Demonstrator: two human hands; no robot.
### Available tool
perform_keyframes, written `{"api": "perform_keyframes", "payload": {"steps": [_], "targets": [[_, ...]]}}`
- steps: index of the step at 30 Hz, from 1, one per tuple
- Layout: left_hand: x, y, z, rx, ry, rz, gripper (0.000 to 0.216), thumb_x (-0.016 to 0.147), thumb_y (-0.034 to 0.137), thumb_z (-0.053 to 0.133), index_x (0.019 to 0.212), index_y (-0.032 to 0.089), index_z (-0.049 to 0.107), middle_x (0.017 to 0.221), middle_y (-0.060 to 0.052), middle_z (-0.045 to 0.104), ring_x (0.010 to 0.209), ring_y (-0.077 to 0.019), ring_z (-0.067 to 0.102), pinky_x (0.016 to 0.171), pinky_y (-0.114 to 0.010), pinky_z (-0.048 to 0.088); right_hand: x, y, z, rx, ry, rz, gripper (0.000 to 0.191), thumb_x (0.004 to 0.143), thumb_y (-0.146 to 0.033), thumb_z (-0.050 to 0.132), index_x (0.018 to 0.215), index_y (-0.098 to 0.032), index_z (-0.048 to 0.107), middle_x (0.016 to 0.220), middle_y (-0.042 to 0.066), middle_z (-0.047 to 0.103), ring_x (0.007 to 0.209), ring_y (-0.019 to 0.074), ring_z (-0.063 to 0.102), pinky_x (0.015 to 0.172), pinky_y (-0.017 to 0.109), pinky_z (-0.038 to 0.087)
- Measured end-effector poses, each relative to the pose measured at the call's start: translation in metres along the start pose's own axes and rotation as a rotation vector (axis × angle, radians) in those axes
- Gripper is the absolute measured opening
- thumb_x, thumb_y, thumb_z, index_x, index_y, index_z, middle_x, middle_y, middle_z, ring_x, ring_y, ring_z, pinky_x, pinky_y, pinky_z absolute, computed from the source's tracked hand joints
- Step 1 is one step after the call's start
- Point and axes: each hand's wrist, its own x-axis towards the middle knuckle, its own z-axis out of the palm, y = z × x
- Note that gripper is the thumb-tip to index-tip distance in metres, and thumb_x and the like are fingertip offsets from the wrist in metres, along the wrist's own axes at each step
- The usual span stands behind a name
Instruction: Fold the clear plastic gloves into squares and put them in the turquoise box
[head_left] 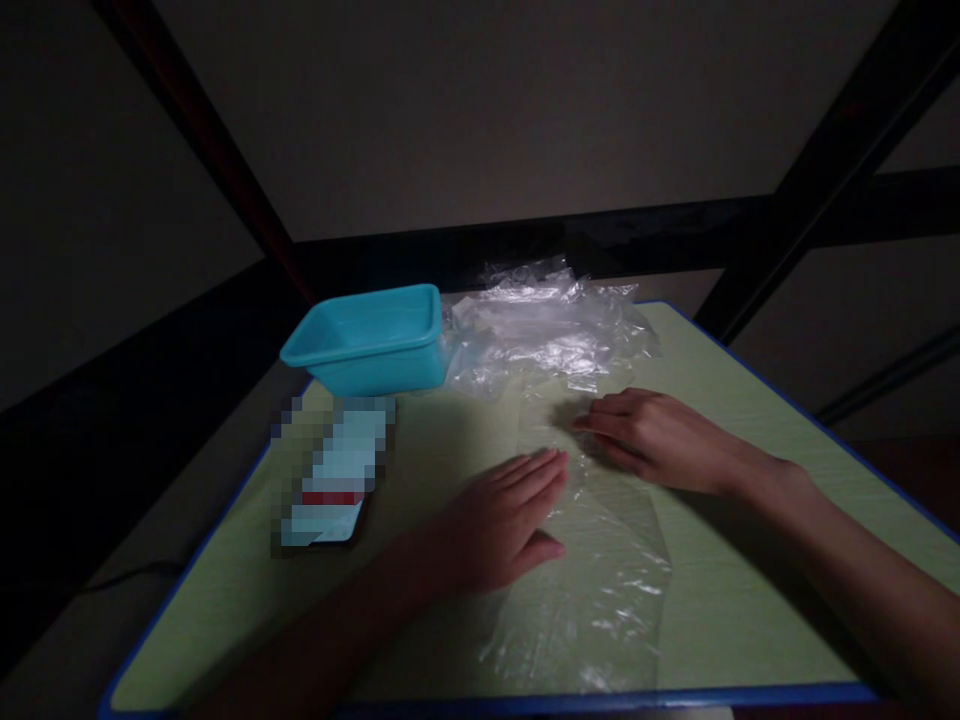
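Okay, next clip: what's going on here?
A person's left hand, open and flat, and right hand, curled, are at a thin plastic sheet spread on the table; whether the right hand grips it is unclear. Crumpled clear plastic lies behind, beside a turquoise tub, with a pixelated object in front of the tub.

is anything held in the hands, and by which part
The left hand is flat, gripping nothing. Whether the right hand, fingers curled, pinches the far part of the clear, thin plastic sheet cannot be told.
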Motion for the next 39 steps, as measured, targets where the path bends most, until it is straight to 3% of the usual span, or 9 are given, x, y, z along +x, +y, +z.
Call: {"api": "perform_keyframes", "payload": {"steps": [5, 15, 21, 26, 31, 39], "targets": [[0.0005, 0.0028, 0.0012, 0.042, -0.075, 0.001, 0.073, 0.084, 0.050, 0.046, 0.137, 0.005, 0.025, 0.147, -0.019, 0.019, 0.137, -0.0250, 0.013, 0.112, -0.041, 0.016, 0.0002, 0.0002, 0.0007, 0.026, -0.023, 0.006, 0.025, 0.085, -0.016, 0.039, 0.093, -0.014, 0.063, 0.082, 0.009, 0.065, 0.072, 0.0206, 0.061, 0.067, 0.034, 0.045], [-0.0011, 0.0025, 0.0033, 0.032, -0.047, 0.012, 0.086, 0.074, 0.068, 0.046, 0.138, 0.011, 0.029, 0.148, -0.017, 0.017, 0.137, -0.0276, 0.012, 0.111, -0.042, 0.012, 0.0015, 0.0012, 0.0052, 0.083, -0.049, 0.016, 0.026, 0.087, -0.017, 0.040, 0.099, -0.012, 0.063, 0.085, 0.009, 0.067, 0.074, 0.0201, 0.063, 0.068, 0.033, 0.046], [-0.0017, 0.0008, 0.0052, 0.019, -0.022, 0.021, 0.084, 0.071, 0.070, 0.047, 0.137, 0.020, 0.031, 0.149, -0.015, 0.013, 0.137, -0.0291, 0.010, 0.110, -0.045, 0.013, 0.0014, 0.0003, 0.0048, 0.102, -0.038, 0.015, 0.027, 0.087, -0.017, 0.040, 0.102, -0.012, 0.062, 0.091, 0.010, 0.067, 0.078, 0.0203, 0.063, 0.070, 0.034, 0.047], [-0.0022, 0.0014, 0.0003, 0.007, -0.001, 0.038, 0.084, 0.076, 0.067, 0.043, 0.138, 0.013, 0.026, 0.149, -0.016, 0.013, 0.138, -0.0281, 0.008, 0.111, -0.045, 0.011, 0.0022, 0.0000, 0.0041, 0.086, -0.024, -0.013, 0.027, 0.086, -0.017, 0.040, 0.098, -0.012, 0.063, 0.082, 0.009, 0.066, 0.072, 0.0189, 0.062, 0.066, 0.032, 0.046], [-0.0048, 0.0034, -0.0043, -0.008, 0.007, 0.095, 0.080, 0.080, 0.062, 0.041, 0.136, 0.006, 0.027, 0.147, -0.019, 0.018, 0.137, -0.0263, 0.012, 0.112, -0.041, 0.013, 0.0020, 0.0003, 0.0035, 0.082, -0.031, -0.020, 0.027, 0.086, -0.016, 0.039, 0.099, -0.012, 0.063, 0.086, 0.009, 0.066, 0.075, 0.0200, 0.062, 0.068, 0.033, 0.047], [-0.0082, 0.0055, 0.0004, -0.072, -0.039, 0.172, 0.093, 0.072, 0.067, 0.051, 0.138, 0.008, 0.023, 0.147, -0.018, 0.020, 0.136, -0.0287, 0.018, 0.113, -0.041, 0.014, -0.0005, 0.0016, 0.0042, 0.074, -0.020, -0.027, 0.027, 0.088, -0.018, 0.038, 0.098, -0.013, 0.063, 0.085, 0.009, 0.066, 0.073, 0.0193, 0.062, 0.067, 0.034, 0.047]]}}
